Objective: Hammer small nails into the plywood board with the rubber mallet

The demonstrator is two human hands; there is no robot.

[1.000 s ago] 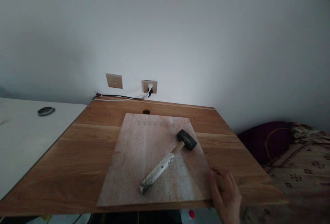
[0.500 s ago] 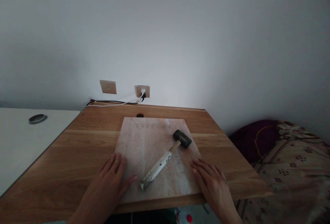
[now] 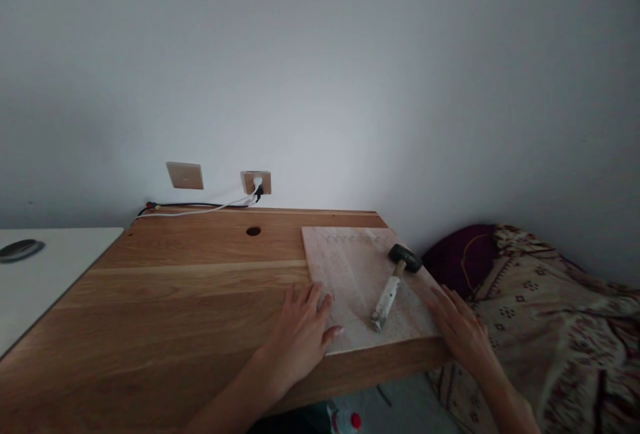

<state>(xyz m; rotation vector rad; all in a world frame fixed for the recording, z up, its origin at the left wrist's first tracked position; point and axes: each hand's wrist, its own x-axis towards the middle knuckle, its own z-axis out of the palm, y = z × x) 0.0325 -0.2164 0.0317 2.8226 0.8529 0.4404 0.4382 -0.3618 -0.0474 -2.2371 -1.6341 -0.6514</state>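
Note:
A pale, whitish wooden board (image 3: 350, 301) lies flat on the right part of the wooden table. On top of it rests a mallet (image 3: 387, 297) with a black head and a white, worn handle, its head pointing away from me. My left hand (image 3: 305, 327) lies along the board's left edge, fingers stretched out and the thumb over its surface. At the opposite edge my right hand (image 3: 457, 321) rests with its fingers extended forward. Neither hand touches the mallet.
The wooden table (image 3: 175, 301) has a round cable hole (image 3: 253, 231) at the back. Cables (image 3: 200, 211) run to a wall socket (image 3: 257, 182). A white tabletop (image 3: 60, 274) adjoins on the left. Patterned bedding (image 3: 530, 307) lies to the right, and a red-capped bottle (image 3: 346, 420) stands below.
The board has moved right across the table between both hands, carrying the mallet with it. The cable hole now stands well left of the board. My view has shifted slightly too.

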